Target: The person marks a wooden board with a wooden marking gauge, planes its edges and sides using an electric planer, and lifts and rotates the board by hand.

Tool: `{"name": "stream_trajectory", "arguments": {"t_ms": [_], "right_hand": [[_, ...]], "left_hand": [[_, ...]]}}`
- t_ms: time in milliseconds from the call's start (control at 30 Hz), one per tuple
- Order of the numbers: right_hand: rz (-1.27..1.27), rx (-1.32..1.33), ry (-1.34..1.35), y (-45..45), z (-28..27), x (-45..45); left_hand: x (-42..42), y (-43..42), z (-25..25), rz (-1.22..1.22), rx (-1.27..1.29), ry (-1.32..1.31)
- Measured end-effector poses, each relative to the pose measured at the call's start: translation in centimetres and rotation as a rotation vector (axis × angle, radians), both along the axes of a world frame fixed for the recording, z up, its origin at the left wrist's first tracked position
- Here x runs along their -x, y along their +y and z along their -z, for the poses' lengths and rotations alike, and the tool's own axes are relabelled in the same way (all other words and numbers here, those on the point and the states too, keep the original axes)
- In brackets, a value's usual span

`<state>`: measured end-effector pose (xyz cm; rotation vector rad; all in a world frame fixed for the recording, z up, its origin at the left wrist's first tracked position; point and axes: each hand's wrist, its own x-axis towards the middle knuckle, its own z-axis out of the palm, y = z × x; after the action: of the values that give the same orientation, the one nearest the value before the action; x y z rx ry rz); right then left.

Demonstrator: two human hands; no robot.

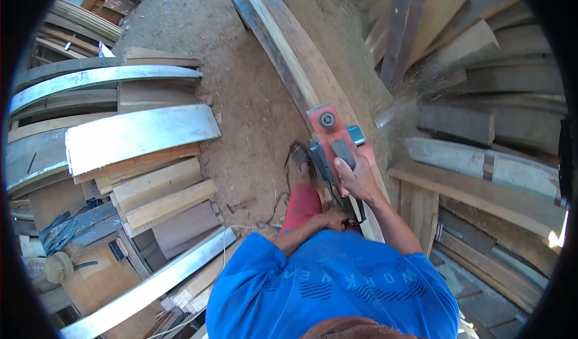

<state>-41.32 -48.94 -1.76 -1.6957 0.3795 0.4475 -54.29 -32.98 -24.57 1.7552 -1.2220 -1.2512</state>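
A red electric planer (327, 135) sits on a long narrow strip of wood (283, 50), which lies along a plank bench (328, 68). My right hand (359, 176) is closed around the planer's dark rear handle. Fine shavings fly off to the right of the tool. My left hand (335, 220) is low, close to my waist, behind the planer and beside a black cord and the wood. Its fingers look curled, but what they hold is hidden.
Stacked boards (162, 188) fill the left side, with pale metal-like strips (144, 135) among them. More planks (475, 182) are piled on the right, and some lean at the upper right. A hammer (241, 205) and a cord (277, 209) lie on the dirt floor near my foot.
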Motion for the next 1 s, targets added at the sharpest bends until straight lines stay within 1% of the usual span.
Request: {"name": "stream_trajectory", "arguments": {"t_ms": [33, 100, 133, 233, 300, 333, 367, 433, 467, 500, 567, 633, 667, 733, 767, 867, 933, 1000], "right_hand": [[0.02, -0.001, -0.054, 0.8, 0.2, -2.9], [0.059, -0.005, -0.16, 2.5, 0.8, -9.1], [0.061, 0.007, -0.143, 3.1, 0.7, -12.2], [0.047, 0.002, -0.097, 4.7, -0.5, -21.5], [0.057, 0.028, -0.177, 5.5, 1.9, -27.4], [0.064, 0.038, -0.218, 5.9, 2.7, -30.5], [0.069, 0.03, -0.241, 6.4, 2.8, -33.4], [0.084, 0.018, -0.281, 7.3, 2.2, -38.9], [0.091, -0.018, -0.214, 7.6, 1.2, -41.2], [0.093, 0.0, -0.217, 7.9, 0.6, -43.7], [0.098, 0.036, -0.219, 8.6, -0.2, -48.6], [0.107, 0.036, -0.2, 9.4, -1.2, -53.3], [0.114, 0.036, -0.19, 9.7, -1.4, -55.7], [0.106, 0.034, -0.215, 10.1, -0.9, -60.3], [0.103, 0.03, -0.227, 10.2, -0.6, -62.7], [0.079, 0.067, -0.263, 11.3, -0.1, -70.0], [0.081, 0.037, -0.313, 12.1, -0.9, -74.4], [0.069, -0.023, -0.321, 12.0, -0.2, -77.4]], "left_hand": [[-0.1, 0.8, 0.4, -0.08, 0.047, -0.25], [-2.7, 2.6, 3.6, -0.219, -0.042, -0.185], [-5.1, 3.5, 5.2, -0.288, -0.085, -0.145], [-16.6, 7.9, 7.8, -0.161, -0.292, -0.101], [-24.0, 10.9, 6.3, -0.379, -0.249, -0.121], [-27.6, 12.0, 6.4, -0.559, -0.213, -0.057], [-31.0, 12.6, 6.5, -0.734, -0.176, 0.01], [-38.2, 11.9, 8.6, -1.053, -0.129, 0.057], [-41.8, 11.1, 9.3, -1.198, -0.074, 0.075], [-46.0, 9.9, 9.5, -1.317, 0.017, 0.085], [-53.6, 7.3, 7.3, -1.444, 0.342, 0.073], [-59.9, 5.0, 4.3, -1.609, 0.133, 0.039], [-61.7, 4.2, 3.1, -1.684, 0.023, 0.022], [-62.7, 3.5, 1.2, -1.755, -0.009, -0.008], [-63.2, 3.3, 1.5, -1.789, -0.029, -0.027], [-63.4, 3.3, 3.1, -1.774, -0.078, -0.097], [-63.5, 3.5, 3.8, -1.775, -0.074, -0.06], [-63.4, 3.2, 3.7, -1.803, -0.046, -0.022]]}}
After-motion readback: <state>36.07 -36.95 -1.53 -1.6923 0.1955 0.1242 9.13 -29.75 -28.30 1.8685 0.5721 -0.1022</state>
